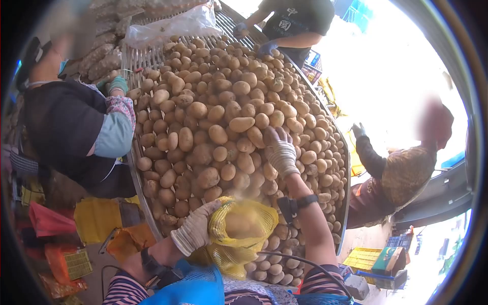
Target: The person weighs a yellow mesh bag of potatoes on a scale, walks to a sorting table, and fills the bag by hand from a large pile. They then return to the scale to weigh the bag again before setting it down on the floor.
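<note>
My left hand [195, 228], in a whitish knit glove, is closed on the left rim of a yellow mesh bag [231, 262]. The bag's mouth faces up in front of my body, and potatoes show blurrily inside. Over the heap of potatoes [218, 134] reaches my right hand [280, 151], also gloved. Its slightly parted fingers point away from me and touch potatoes; no held potato can be made out, and the fingertips are partly hidden. A long potato [241, 124] lies just ahead and left of that hand.
The slatted metal sorting table [142, 60] carries the heap and a clear plastic sheet [173, 25]. People stand at the left [71, 127], far side [300, 25] and right [401, 178]. Yellow sacks [97, 220] hang lower left; a yellow crate [362, 259] stands lower right.
</note>
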The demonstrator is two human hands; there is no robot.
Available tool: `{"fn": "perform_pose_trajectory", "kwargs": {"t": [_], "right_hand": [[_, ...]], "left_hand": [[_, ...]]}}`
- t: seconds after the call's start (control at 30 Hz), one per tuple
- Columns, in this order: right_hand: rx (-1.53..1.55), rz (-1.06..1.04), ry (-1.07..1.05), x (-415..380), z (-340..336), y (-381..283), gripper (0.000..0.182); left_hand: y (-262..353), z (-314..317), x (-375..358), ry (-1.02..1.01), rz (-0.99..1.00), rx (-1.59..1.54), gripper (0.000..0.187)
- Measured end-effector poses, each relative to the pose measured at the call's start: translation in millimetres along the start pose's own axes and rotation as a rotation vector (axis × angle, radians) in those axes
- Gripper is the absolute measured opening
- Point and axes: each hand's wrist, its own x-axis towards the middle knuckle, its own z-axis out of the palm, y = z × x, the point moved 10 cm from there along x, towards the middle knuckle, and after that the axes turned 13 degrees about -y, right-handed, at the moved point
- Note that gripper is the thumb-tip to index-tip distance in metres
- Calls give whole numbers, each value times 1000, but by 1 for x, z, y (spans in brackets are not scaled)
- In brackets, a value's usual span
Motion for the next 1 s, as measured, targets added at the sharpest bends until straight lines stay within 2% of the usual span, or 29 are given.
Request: {"fn": "perform_pose_trajectory", "kwargs": {"t": [0.07, 0.1, 0.17, 0.2, 0.23, 0.33, 0.37, 0.43, 0.47, 0.5, 0.53, 0.57, 0.63, 0.7, 0.73, 0.8, 0.83, 0.87, 0.9, 0.93, 0.97, 1.0], "right_hand": [[-162, 87, -191, 20, 16, 6, 51], [-171, 73, -185, 21, 20, 5, 51], [1265, 62, -25, 6, 28, 26, 53], [1518, 246, -7, -6, 29, 40, 52], [1506, 258, -14, -17, 24, 37, 52], [522, -157, 205, -59, -39, -13, 51], [521, -152, 214, -74, -48, -22, 51], [859, -11, -176, -98, -17, -35, 43], [1180, 84, -316, -116, 2, -38, 41], [1502, 190, -464, -142, 23, -46, 41], [1003, -163, -542, -161, 23, -68, 39], [570, -89, -719, -175, 12, -80, 32], [169, -190, -944, -196, -3, -103, 25], [417, -281, -859, -194, -41, -100, 21], [682, -217, -870, -185, -53, -95, 17], [1061, 107, -689, -149, -50, -64, 18], [1213, 268, -436, -120, -40, -36, 15], [743, 160, -226, -86, -35, -8, 25], [736, 144, -217, -69, -11, 5, 25], [290, 232, -249, -51, 9, 20, 33], [-156, 321, -271, -35, 15, 26, 41], [-161, 318, -267, -24, 23, 30, 41]], "left_hand": [[5, 1, -6, 21, 11, 3, 36], [10, 2, -7, 8, 24, 3, 36], [11, -7, -9, 61, 31, 19, 35], [9, -6, -8, 53, 35, 4, 35], [6, -4, -6, 39, 29, -31, 36], [3, 14, 0, -11, 43, -52, 37], [1, 14, 3, -12, 36, -46, 37], [0, 8, 7, -12, 59, -79, 36], [-1, 4, 6, 41, 66, -89, 35], [-6, -1, 8, 2, 35, -127, 34], [-8, 2, 4, -7, 24, -85, 36], [-10, 9, 2, -22, 14, -39, 39], [-20, 15, -11, -9, 2, -3, 40], [-22, 29, -20, -2, -14, 34, 41], [-21, 40, -25, -12, -17, 14, 42], [-17, 59, -28, -51, -36, -23, 42], [-14, 52, -24, -58, -35, -16, 42], [-12, 36, -20, -39, -35, 3, 42], [-8, 26, -15, -21, -32, 21, 42], [-11, 41, -15, -28, -88, -59, 41], [-2, 15, -6, 52, -47, 47, 40], [-2, -3, -2, 60, -32, 46, 39]]}}
